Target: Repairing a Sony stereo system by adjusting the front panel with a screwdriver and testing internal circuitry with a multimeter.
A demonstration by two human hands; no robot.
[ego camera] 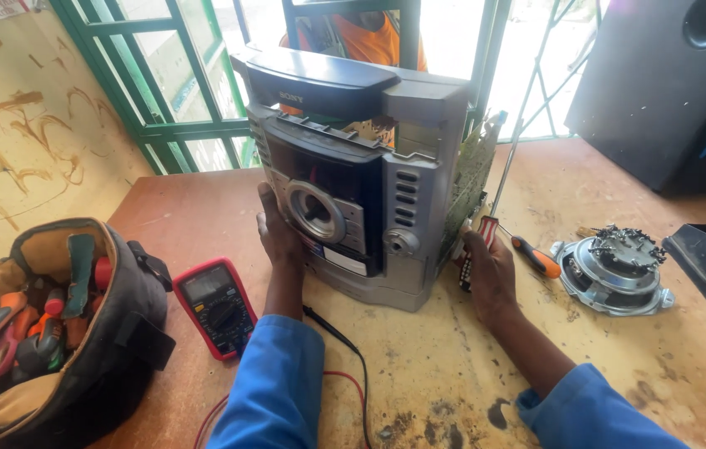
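Two hands are working on a silver and black stereo unit [353, 183] that is standing upright near the middle of a worn wooden tabletop [419, 366]. The left hand [278, 237] is pressing flat and released against the unit's front left edge, fingers spread beside the round dial. The right hand [486, 270] is gripping a red-handled screwdriver [498, 179], its long shaft rising along the unit's open right side, where a green circuit board [469, 179] is showing. A small pale rectangular label is sitting low on the unit's front panel, just right of the left hand. A red multimeter [216, 306] is lying face up to the left of the unit, its black and red leads trailing toward the blue sleeves. Further left, an open tool bag [54, 333] is holding pliers and screwdrivers with orange and red grips. An orange-handled screwdriver [536, 258] is lying just right of the right hand, near a round metal motor part [614, 266]. A large black speaker [660, 83] is standing at the far right corner.
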